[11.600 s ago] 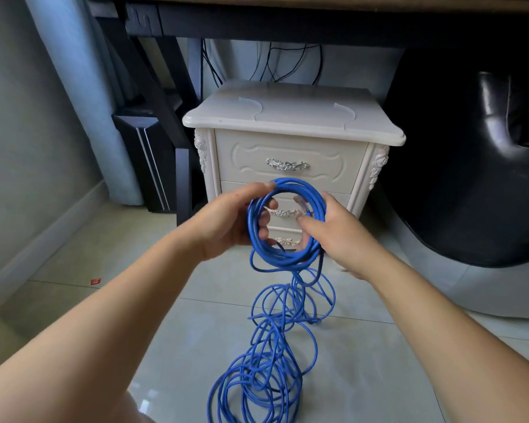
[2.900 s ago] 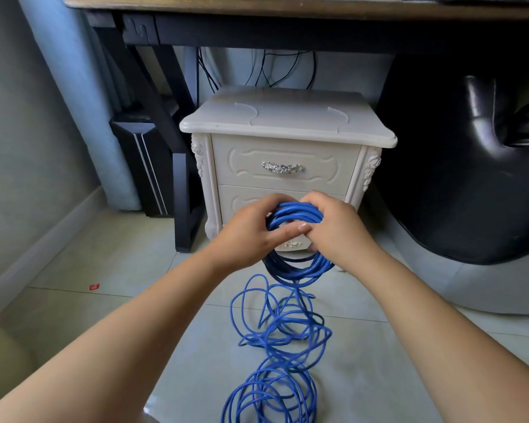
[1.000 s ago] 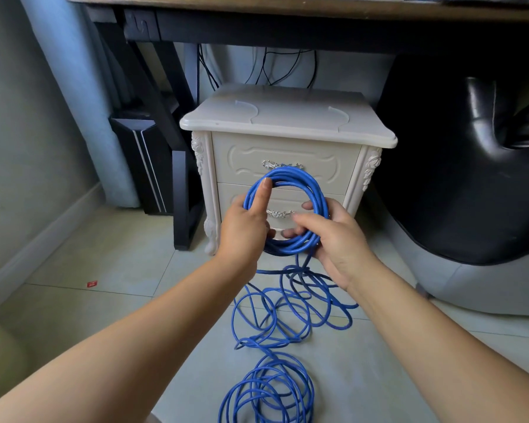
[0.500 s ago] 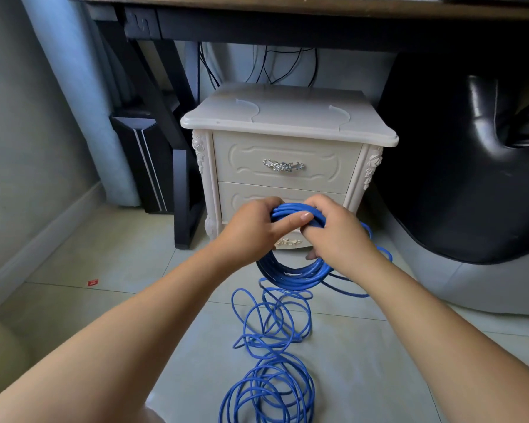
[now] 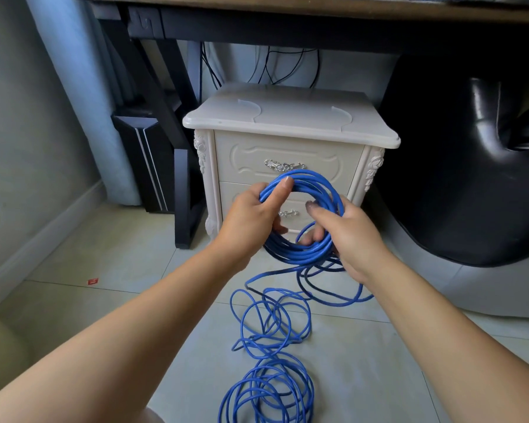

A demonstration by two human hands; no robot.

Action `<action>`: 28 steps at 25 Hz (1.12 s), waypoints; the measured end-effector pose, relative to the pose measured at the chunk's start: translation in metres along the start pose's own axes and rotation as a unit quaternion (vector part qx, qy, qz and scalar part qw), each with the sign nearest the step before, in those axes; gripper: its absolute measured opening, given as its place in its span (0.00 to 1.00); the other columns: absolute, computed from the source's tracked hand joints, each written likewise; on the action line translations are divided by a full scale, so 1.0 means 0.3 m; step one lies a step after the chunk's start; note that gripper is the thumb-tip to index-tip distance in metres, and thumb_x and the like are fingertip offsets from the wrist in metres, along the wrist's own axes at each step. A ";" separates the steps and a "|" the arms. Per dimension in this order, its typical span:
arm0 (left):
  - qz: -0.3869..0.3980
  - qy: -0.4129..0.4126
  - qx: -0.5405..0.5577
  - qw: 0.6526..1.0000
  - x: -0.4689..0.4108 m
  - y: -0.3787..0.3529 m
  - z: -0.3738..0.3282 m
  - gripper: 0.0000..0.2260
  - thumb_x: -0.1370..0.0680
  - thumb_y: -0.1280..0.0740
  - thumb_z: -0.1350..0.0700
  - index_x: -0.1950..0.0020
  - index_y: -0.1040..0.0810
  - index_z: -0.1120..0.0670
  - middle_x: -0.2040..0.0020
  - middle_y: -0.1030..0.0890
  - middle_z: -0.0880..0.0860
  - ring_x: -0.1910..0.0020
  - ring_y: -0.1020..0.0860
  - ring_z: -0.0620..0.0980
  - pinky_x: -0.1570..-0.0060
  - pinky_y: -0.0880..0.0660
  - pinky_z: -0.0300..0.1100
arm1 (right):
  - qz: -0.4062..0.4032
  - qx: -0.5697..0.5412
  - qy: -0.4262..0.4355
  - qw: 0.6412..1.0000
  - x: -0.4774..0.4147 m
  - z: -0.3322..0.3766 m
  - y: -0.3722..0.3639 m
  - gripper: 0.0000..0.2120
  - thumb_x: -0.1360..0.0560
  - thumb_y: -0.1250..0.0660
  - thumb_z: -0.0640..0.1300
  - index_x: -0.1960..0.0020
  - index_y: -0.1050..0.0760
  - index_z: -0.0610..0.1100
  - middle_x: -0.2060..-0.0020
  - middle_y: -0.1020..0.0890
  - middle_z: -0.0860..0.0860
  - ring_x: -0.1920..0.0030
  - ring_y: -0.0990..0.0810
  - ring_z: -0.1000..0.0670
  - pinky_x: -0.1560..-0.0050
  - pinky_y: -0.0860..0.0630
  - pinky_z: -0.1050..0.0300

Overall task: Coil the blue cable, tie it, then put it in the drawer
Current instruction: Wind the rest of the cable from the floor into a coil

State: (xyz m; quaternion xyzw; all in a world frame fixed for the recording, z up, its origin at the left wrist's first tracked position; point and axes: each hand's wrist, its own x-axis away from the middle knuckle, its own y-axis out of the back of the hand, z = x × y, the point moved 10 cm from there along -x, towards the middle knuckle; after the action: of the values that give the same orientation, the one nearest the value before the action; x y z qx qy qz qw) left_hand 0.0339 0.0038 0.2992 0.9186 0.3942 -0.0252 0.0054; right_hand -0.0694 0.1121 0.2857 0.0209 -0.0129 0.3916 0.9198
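A blue cable [image 5: 303, 253] is partly wound into a ring of several turns held upright in front of a white cabinet. My left hand [image 5: 251, 218] grips the ring's left side, thumb pressed along its top. My right hand [image 5: 345, 236] grips the ring's right side with fingers through the ring's opening. The rest of the cable trails down to the tiled floor in loose loops [image 5: 269, 389]. The cabinet's top drawer [image 5: 245, 154] and lower drawer [image 5: 232, 193] are closed.
The white cabinet [image 5: 287, 117] stands under a dark desk [image 5: 257, 22]. A black chair [image 5: 471, 178] is at the right. A black computer case [image 5: 144, 160] and a desk leg [image 5: 184, 190] stand at the left. A small red scrap [image 5: 93, 281] lies on the floor.
The ring has been raised and turned upright again. My hands, together at its top half a second ago, now hold its two sides. More slack has come off the floor loops.
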 end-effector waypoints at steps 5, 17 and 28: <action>-0.059 -0.166 -0.226 0.958 0.050 0.043 -0.105 0.13 0.22 0.34 0.43 0.53 0.24 0.52 0.63 0.24 0.47 0.66 0.28 0.42 0.64 0.30 0.35 | -0.113 -0.159 -0.016 0.981 -0.028 -0.032 0.088 0.06 0.20 0.36 0.41 0.55 0.30 0.46 0.79 0.35 0.51 0.79 0.31 0.52 0.73 0.24 0.56; 0.412 0.027 -0.546 0.729 0.206 -0.171 0.257 0.30 0.18 0.40 0.55 0.19 0.50 0.49 0.19 0.50 0.48 0.22 0.43 0.49 0.26 0.44 0.42 | -0.263 -0.339 -0.055 0.902 -0.004 -0.070 0.204 0.07 0.19 0.37 0.40 0.56 0.31 0.46 0.75 0.34 0.52 0.83 0.32 0.58 0.73 0.27 0.62; 0.053 -0.186 -0.229 0.954 0.041 -0.046 0.020 0.12 0.20 0.34 0.55 0.37 0.20 0.46 0.33 0.25 0.45 0.31 0.28 0.42 0.40 0.24 0.44 | -0.208 -0.187 -0.058 0.958 -0.021 -0.047 0.172 0.01 0.19 0.37 0.41 0.48 0.28 0.45 0.75 0.33 0.50 0.77 0.32 0.54 0.74 0.27 0.62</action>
State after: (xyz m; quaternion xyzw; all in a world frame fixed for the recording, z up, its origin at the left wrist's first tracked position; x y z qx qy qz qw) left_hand 0.0322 0.0220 0.2926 0.8913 0.3326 -0.1041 0.2900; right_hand -0.1107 0.1441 0.2730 -0.1263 -0.1341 0.1800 0.9663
